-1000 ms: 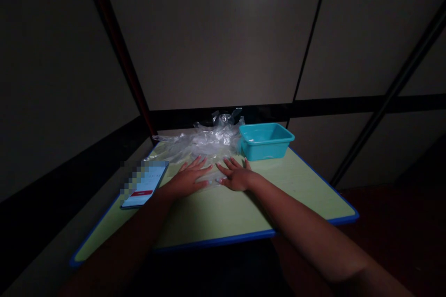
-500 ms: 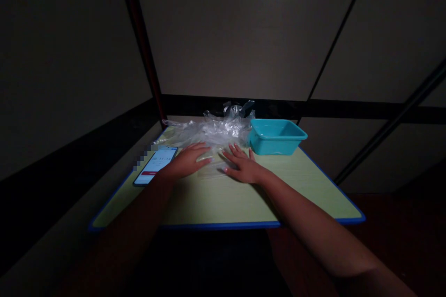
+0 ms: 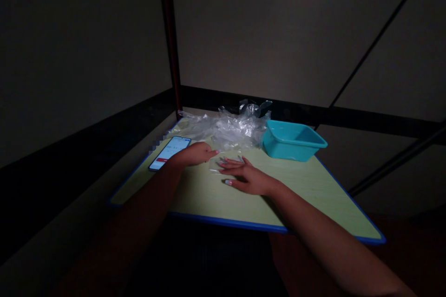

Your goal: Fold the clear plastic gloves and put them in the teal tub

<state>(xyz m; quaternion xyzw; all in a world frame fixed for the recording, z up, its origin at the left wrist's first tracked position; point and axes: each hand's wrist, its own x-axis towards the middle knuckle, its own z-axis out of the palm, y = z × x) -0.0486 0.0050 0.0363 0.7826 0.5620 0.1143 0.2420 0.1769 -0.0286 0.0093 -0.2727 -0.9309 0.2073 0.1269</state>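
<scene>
A clear, flat plastic bag (image 3: 215, 165) lies on the table between my hands. My right hand (image 3: 249, 178) rests palm down over its right part, fingers stretched out and apart. At the bag's upper left edge, my left hand (image 3: 199, 153) has its fingers curled under and its thumb pointing right; it appears to grip that edge, though the fingertips are mostly hidden. Just beyond both hands sits a crumpled heap of clear plastic bags (image 3: 232, 127).
A turquoise plastic basin (image 3: 292, 148) stands at the right back of the table. To the left, a phone (image 3: 167, 153) with a lit screen lies beside my left forearm. The pale yellow table (image 3: 223, 204) has a blue edge, with walls behind and to the left.
My left hand has gone from spread flat to curled. Less of the flat bag shows between my hands. The right hand stays spread on it, and the view has turned slightly left.
</scene>
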